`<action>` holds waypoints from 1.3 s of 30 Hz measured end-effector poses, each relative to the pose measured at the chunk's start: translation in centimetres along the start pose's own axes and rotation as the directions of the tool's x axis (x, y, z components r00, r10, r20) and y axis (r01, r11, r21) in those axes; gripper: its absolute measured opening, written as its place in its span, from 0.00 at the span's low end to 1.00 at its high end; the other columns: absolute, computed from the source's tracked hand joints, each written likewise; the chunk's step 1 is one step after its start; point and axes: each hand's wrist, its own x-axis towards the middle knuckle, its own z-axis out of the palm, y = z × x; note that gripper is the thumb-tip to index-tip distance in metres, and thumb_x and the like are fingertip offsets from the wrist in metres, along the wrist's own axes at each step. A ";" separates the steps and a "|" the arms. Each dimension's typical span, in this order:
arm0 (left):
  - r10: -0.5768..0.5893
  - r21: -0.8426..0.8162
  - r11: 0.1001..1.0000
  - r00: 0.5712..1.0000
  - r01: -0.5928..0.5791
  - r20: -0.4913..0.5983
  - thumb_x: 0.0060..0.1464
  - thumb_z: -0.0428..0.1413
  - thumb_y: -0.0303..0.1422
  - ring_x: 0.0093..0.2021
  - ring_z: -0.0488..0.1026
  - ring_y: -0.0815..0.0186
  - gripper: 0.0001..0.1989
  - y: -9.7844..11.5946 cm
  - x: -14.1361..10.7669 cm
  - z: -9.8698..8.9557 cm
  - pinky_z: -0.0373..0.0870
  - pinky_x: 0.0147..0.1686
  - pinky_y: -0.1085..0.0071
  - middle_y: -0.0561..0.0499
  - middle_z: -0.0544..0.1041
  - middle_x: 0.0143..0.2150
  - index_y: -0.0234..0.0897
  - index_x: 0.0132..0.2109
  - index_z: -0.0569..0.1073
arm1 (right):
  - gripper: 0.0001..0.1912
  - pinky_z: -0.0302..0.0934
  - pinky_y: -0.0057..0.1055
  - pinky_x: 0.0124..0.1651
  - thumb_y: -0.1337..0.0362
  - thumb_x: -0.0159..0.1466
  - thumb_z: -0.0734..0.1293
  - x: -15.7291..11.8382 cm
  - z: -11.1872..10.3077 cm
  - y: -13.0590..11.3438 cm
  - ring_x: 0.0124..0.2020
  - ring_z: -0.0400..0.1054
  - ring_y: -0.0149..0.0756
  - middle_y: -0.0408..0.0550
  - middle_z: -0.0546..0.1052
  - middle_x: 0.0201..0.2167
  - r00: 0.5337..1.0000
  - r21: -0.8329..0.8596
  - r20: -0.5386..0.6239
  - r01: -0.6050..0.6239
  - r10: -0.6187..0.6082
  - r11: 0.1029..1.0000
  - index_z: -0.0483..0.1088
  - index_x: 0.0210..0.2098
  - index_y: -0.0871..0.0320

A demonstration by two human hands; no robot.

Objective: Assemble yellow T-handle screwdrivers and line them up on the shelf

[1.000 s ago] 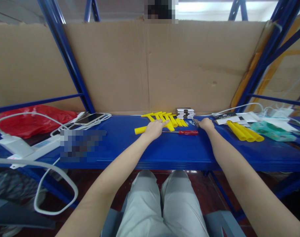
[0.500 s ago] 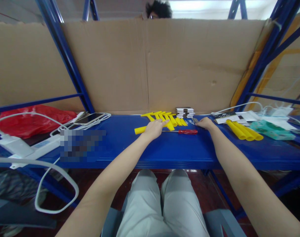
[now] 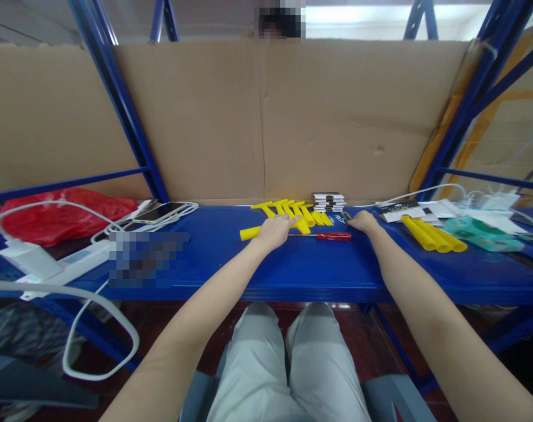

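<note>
My left hand (image 3: 273, 232) is closed round a yellow T-shaped tool (image 3: 249, 234), like a scraper, lying on the blue table. Its handle end shows left of the hand and its wide head to the right. My right hand (image 3: 365, 222) pinches a small dark grey flat piece (image 3: 347, 216), too small to name, at the table. Between the hands lies a screwdriver (image 3: 334, 236) with a red handle, its shaft running toward the left hand. Behind are a row of similar yellow T-shaped tools (image 3: 286, 206), small yellow pieces (image 3: 321, 218) and a printed card (image 3: 337, 218).
Small black-and-white packets (image 3: 328, 202) are stacked at the back. On the right lie yellow tubes (image 3: 433, 234), a green plastic packet (image 3: 484, 234) and papers. On the left are a red plastic bag (image 3: 64, 214), a power strip (image 3: 84, 262) and white cables. Cardboard (image 3: 266, 117) walls the back.
Both hands keep nearly the same place and hold. The whole view has shifted very slightly.
</note>
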 end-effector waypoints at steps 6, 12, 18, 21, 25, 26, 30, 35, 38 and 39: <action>0.007 -0.002 1.000 1.000 -0.007 -0.004 0.61 0.45 0.25 0.50 0.72 0.58 0.27 -0.1 0.0 0.2 0.70 0.46 0.64 0.43 0.73 0.52 0.47 0.65 0.59 | 0.18 0.64 0.36 0.45 0.60 0.58 0.66 -0.8 -0.4 -0.6 0.47 0.71 0.51 0.66 0.75 0.42 0.998 -0.062 -0.059 0.001 -0.004 0.998 0.74 0.42 0.66; 0.014 -0.018 1.000 1.000 -0.014 -0.004 0.61 0.45 0.26 0.50 0.73 0.59 0.26 -0.2 0.1 0.4 0.70 0.46 0.65 0.43 0.73 0.53 0.45 0.65 0.61 | 0.17 0.62 0.35 0.50 0.64 0.61 0.60 -2.1 -1.0 -3.0 0.47 0.69 0.44 0.60 0.72 0.47 0.907 -0.009 -0.294 0.314 -0.302 0.950 0.72 0.47 0.63; -0.002 -0.045 0.999 1.000 0.001 -0.020 0.60 0.46 0.26 0.53 0.72 0.60 0.23 -0.2 0.1 0.3 0.68 0.50 0.64 0.41 0.73 0.54 0.38 0.62 0.64 | 0.21 0.60 0.42 0.56 0.67 0.60 0.61 -3.6 0.3 -6.8 0.53 0.66 0.44 0.56 0.72 0.51 0.544 -0.009 -0.345 0.813 -0.765 0.582 0.69 0.53 0.60; -0.021 -0.051 0.998 1.000 0.020 -0.013 0.61 0.47 0.26 0.53 0.72 0.59 0.20 -0.2 0.1 0.3 0.68 0.49 0.63 0.40 0.74 0.54 0.36 0.59 0.65 | 0.20 0.60 0.44 0.56 0.68 0.61 0.60 -4.5 1.0 -8.0 0.54 0.66 0.44 0.56 0.72 0.52 0.433 -0.047 -0.310 0.882 -0.846 0.469 0.69 0.52 0.59; -0.022 -0.070 0.997 1.000 0.021 -0.012 0.61 0.46 0.28 0.51 0.73 0.57 0.21 -0.1 0.1 0.3 0.70 0.46 0.62 0.40 0.74 0.53 0.36 0.61 0.61 | 0.21 0.61 0.44 0.54 0.72 0.61 0.58 -5.4 1.4 -8.8 0.53 0.67 0.44 0.57 0.73 0.51 0.368 -0.084 -0.277 0.911 -0.887 0.404 0.70 0.52 0.60; -0.017 -0.078 0.997 1.000 0.016 -0.014 0.62 0.46 0.28 0.52 0.73 0.57 0.21 -0.1 0.1 0.2 0.70 0.46 0.62 0.41 0.74 0.53 0.37 0.61 0.60 | 0.22 0.61 0.43 0.53 0.73 0.60 0.58 -5.5 1.4 -8.9 0.53 0.67 0.44 0.57 0.74 0.51 0.361 -0.090 -0.271 0.913 -0.892 0.397 0.70 0.52 0.60; 0.008 -0.107 0.994 1.000 -0.011 -0.027 0.62 0.45 0.29 0.53 0.71 0.58 0.20 0.1 -0.1 0.0 0.69 0.47 0.62 0.42 0.72 0.56 0.39 0.61 0.60 | 0.23 0.62 0.43 0.52 0.75 0.58 0.58 -6.0 1.2 -9.1 0.52 0.67 0.45 0.58 0.75 0.49 0.365 -0.095 -0.252 0.912 -0.896 0.398 0.70 0.52 0.61; 0.025 -0.121 0.992 0.999 -0.029 -0.039 0.62 0.45 0.29 0.54 0.71 0.58 0.20 0.1 -0.2 -0.2 0.69 0.48 0.62 0.42 0.71 0.57 0.40 0.61 0.59 | 0.23 0.62 0.42 0.51 0.76 0.58 0.57 -6.0 1.0 -9.1 0.52 0.68 0.44 0.57 0.75 0.49 0.369 -0.104 -0.264 0.907 -0.891 0.407 0.71 0.51 0.61; 0.040 -0.124 0.991 0.997 -0.048 -0.062 0.62 0.47 0.28 0.54 0.71 0.59 0.20 0.1 -0.2 -0.3 0.69 0.48 0.62 0.43 0.71 0.57 0.41 0.61 0.60 | 0.23 0.63 0.41 0.51 0.76 0.58 0.58 -5.7 1.0 -8.9 0.51 0.69 0.43 0.56 0.76 0.49 0.350 -0.101 -0.285 0.915 -0.892 0.391 0.71 0.51 0.60; 0.042 -0.127 0.991 0.997 -0.051 -0.071 0.62 0.47 0.28 0.53 0.71 0.59 0.20 0.1 -0.2 -0.3 0.69 0.48 0.63 0.43 0.71 0.56 0.41 0.60 0.61 | 0.23 0.63 0.41 0.51 0.76 0.58 0.58 -5.6 1.1 -8.8 0.51 0.69 0.43 0.56 0.76 0.48 0.341 -0.100 -0.294 0.918 -0.893 0.384 0.71 0.51 0.60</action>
